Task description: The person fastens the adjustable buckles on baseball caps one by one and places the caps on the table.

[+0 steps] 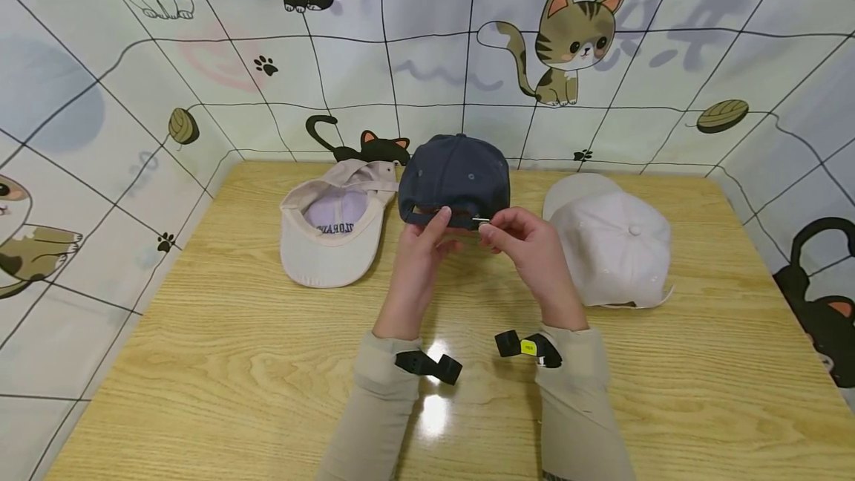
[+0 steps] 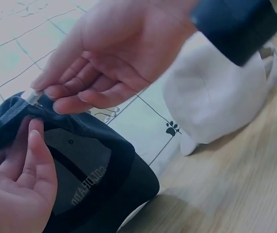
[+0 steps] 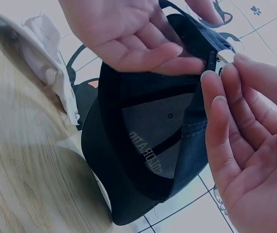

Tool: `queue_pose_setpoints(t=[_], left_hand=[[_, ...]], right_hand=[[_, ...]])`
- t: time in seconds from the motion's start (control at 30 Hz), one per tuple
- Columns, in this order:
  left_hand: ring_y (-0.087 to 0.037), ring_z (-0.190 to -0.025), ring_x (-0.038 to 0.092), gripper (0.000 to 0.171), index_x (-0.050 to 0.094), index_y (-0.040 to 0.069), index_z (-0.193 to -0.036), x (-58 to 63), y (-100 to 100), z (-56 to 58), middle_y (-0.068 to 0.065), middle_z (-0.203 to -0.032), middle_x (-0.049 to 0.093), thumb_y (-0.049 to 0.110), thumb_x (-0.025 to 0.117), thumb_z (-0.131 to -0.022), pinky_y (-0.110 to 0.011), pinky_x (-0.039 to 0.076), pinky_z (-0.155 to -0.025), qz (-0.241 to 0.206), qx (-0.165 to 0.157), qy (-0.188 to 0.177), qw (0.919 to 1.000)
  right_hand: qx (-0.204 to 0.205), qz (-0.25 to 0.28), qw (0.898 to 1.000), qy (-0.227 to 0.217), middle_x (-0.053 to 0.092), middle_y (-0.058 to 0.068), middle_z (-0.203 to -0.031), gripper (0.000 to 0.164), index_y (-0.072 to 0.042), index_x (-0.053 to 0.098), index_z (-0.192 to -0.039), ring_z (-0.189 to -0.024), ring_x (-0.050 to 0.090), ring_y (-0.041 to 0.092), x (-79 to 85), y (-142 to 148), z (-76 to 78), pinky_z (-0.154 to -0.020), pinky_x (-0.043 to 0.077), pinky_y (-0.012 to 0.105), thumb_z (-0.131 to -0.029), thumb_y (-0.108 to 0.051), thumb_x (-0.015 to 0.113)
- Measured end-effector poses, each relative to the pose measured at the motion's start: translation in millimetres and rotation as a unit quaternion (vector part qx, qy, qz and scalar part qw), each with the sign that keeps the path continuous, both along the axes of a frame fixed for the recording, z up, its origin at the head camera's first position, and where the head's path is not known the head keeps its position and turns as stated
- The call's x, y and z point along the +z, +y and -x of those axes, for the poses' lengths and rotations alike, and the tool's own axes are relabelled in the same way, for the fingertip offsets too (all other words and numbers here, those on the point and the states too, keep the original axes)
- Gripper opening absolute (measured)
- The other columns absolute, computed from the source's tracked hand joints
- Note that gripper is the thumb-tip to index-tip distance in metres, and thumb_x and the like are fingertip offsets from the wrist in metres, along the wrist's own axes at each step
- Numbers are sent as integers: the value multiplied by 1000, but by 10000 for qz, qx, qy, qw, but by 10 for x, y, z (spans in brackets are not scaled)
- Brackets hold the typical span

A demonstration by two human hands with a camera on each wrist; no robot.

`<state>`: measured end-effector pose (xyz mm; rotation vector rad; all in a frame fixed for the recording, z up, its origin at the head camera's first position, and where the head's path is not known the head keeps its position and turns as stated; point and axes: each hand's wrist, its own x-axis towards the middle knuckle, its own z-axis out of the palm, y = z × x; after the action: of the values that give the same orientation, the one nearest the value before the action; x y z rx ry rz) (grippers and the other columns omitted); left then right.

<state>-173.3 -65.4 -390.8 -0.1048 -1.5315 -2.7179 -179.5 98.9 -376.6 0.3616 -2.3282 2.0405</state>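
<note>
A navy baseball cap (image 1: 457, 173) is held up above the table, its back opening and strap facing me. My left hand (image 1: 421, 258) grips the strap (image 1: 421, 217) at the left, thumb on the outside and fingers inside the cap. Between thumb and fingertips, my right hand (image 1: 531, 247) pinches the small metal buckle (image 1: 479, 220) at the strap's right end. The right wrist view shows this silvery buckle (image 3: 225, 56) partly covered by the fingertips. Inside the cap, light lettering (image 3: 146, 153) shows in reverse on the dark lining.
A pale pink cap (image 1: 330, 258) lies at the left with its inside up and its brim toward me. At the right a white cap (image 1: 617, 236) sits crown up, its strap end sticking out. The wooden table (image 1: 267, 377) meets a cat-patterned cloth backdrop (image 1: 427, 65) behind.
</note>
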Motion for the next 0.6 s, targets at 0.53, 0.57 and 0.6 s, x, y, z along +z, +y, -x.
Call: queue_pose_setpoints(t=[0.53,0.57,0.6], left_hand=[[-24,-96,57,44,47,9,-119,-12,-63,29,-10,-99,63,43,46,-91,-38,44,-84,-2231,-898,268,9703],[-24,-97,57,44,47,9,-120,-11,-64,27,-10,-101,63,42,46,-91,-39,43,-85,-2250,-938,280,9694],[-24,-97,57,44,46,9,-120,-11,-65,24,-11,-102,63,42,46,-91,-40,43,-85,-2264,-977,299,9687]], right_hand=[[67,-14,9999,-104,62,11,-76,26,-8,60,-89,-71,58,25,-38,-6,18,-64,49,37,-80,-32,66],[76,-25,9999,-83,62,11,-76,26,-8,61,-90,-71,58,24,-42,-6,20,-65,49,37,-81,-31,66],[78,-25,9999,-69,62,11,-76,26,-7,62,-90,-71,58,24,-47,-8,23,-65,50,37,-81,-31,65]])
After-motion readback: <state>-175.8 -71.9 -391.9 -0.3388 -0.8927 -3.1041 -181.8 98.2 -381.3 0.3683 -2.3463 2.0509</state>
